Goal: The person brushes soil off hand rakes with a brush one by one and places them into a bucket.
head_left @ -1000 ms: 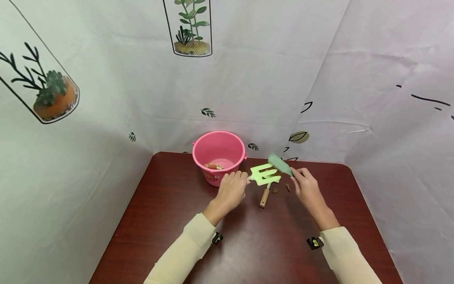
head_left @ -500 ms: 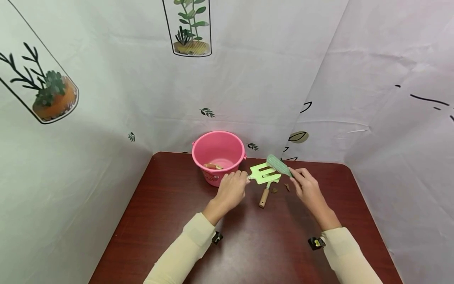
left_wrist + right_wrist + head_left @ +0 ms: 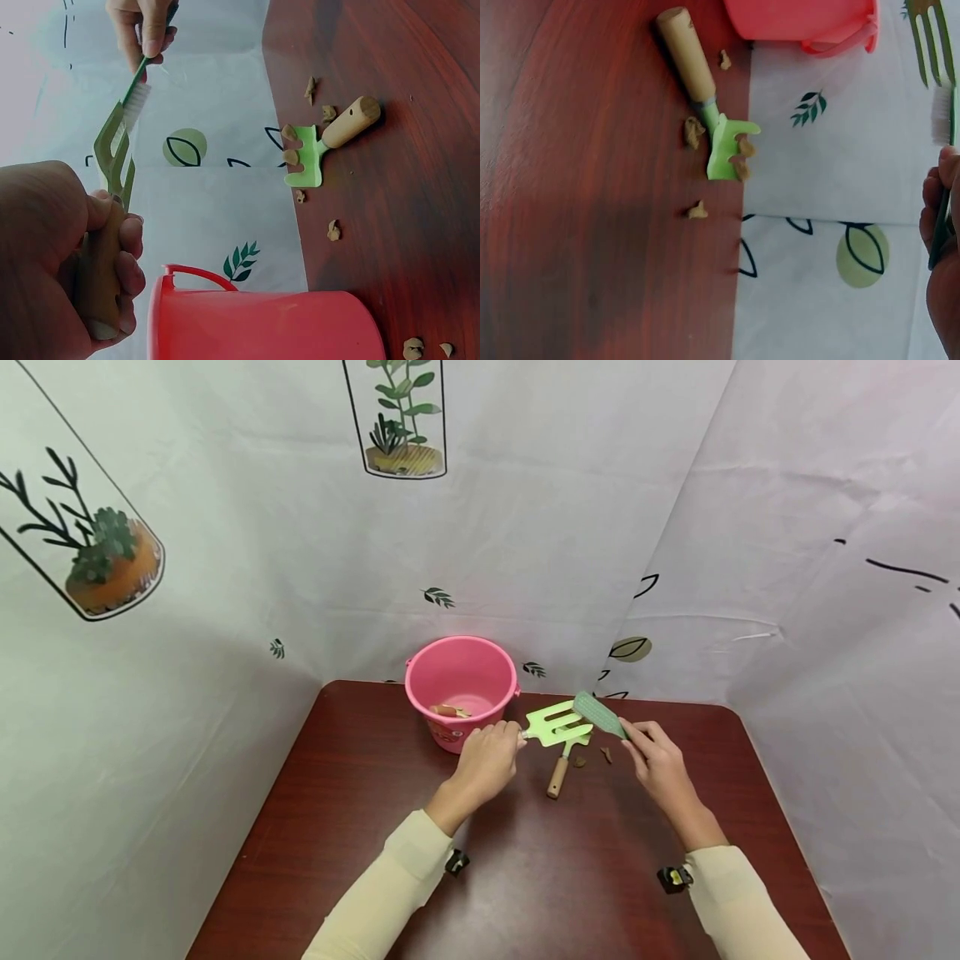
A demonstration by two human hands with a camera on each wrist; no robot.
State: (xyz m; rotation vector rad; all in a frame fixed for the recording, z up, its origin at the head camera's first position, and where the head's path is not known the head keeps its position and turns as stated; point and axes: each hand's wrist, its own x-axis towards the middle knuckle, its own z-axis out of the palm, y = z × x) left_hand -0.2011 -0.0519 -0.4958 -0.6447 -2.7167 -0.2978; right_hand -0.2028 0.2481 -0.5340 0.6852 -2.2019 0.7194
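My left hand (image 3: 489, 763) grips the wooden handle of a light-green garden fork (image 3: 557, 724), its tines pointing right above the table. In my right hand (image 3: 658, 770) is a green brush (image 3: 597, 714), held by its handle. The white bristles (image 3: 137, 105) meet the fork's tines in the left wrist view. Below them on the table lies a small green rake (image 3: 306, 159) with a wooden handle, brown crumbs resting on its head. To the left stands a pink bucket (image 3: 461, 647) with a wooden-handled tool (image 3: 448, 711) inside.
Several brown clumps (image 3: 694, 133) lie scattered around the rake on the dark red-brown table (image 3: 540, 877). A pale cloth wall (image 3: 547, 527) with printed plants rises behind the table and at both sides. The bucket stands near the table's back edge.
The brush first slid slightly left along the fork's tines, then back to the right with my right hand. My left hand and the fork have barely moved.
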